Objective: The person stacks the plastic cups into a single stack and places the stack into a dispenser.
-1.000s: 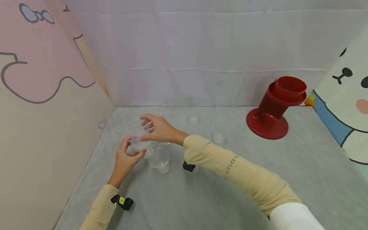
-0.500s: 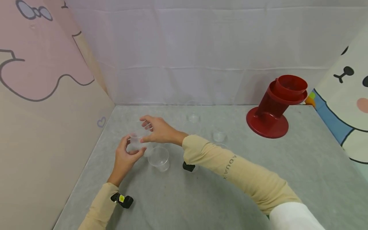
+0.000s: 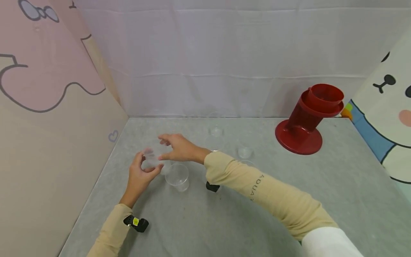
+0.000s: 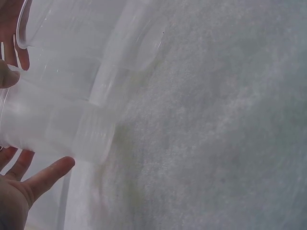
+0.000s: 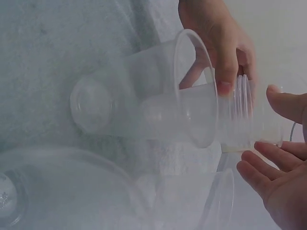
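Observation:
My left hand (image 3: 141,175) grips several nested clear plastic cups (image 5: 242,108) at the left of the table, bases down. Their rims show stacked close together in the right wrist view. My right hand (image 3: 181,148) is at the top of the stack, its thumb and fingers (image 5: 261,167) on either side of a see-through cup there. That cup is faint in the head view. In the left wrist view, the left hand's fingers (image 4: 50,175) lie along the cups' side. Just right of the hands, a single clear cup (image 3: 177,175) stands upright on the table.
More clear cups stand further back, one near the back edge (image 3: 216,130) and another right of it (image 3: 245,151); my right sleeve (image 3: 253,182) partly covers others. A red cylinder on a round foot (image 3: 302,132) stands at back right. Printed and white cloths surround the grey table (image 3: 240,225).
My right hand's fingertips have come down slightly at the top of the stack. The left hand keeps its hold in the same place, and the standing cups have not moved.

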`<control>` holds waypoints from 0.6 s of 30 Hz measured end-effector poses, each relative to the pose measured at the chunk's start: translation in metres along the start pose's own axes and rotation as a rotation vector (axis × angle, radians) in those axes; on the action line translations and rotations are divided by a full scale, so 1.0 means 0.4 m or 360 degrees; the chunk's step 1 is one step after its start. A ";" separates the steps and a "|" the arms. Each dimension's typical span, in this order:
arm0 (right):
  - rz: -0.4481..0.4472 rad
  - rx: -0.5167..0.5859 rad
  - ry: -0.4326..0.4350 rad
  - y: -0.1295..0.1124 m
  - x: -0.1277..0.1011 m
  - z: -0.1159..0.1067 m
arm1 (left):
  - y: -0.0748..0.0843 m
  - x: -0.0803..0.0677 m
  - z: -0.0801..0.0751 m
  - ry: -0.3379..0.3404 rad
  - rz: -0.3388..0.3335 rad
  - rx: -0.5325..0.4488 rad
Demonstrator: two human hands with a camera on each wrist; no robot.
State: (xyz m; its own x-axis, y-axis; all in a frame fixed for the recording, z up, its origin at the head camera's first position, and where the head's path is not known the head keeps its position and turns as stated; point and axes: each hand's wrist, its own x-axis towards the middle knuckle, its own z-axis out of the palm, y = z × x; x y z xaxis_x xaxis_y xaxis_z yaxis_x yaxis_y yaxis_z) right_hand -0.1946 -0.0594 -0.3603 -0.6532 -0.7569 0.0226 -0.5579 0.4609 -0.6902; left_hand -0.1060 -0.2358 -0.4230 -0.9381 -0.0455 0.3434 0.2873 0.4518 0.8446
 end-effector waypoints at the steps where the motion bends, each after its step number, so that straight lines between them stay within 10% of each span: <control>1: 0.0008 -0.0009 -0.0013 0.000 -0.001 0.001 | 0.000 0.000 0.000 0.0000 0.0009 0.0006; 18: 0.0006 -0.0136 -0.0106 -0.006 -0.005 0.001 | -0.003 -0.002 -0.004 -0.0014 0.0039 0.0006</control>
State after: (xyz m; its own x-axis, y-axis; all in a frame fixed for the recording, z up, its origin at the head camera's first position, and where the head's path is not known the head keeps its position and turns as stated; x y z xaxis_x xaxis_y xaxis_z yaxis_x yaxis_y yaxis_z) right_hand -0.1916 -0.0591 -0.3592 -0.6212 -0.7831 -0.0299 -0.5992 0.4992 -0.6259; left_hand -0.1054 -0.2377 -0.4237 -0.9325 -0.0264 0.3602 0.3095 0.4558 0.8346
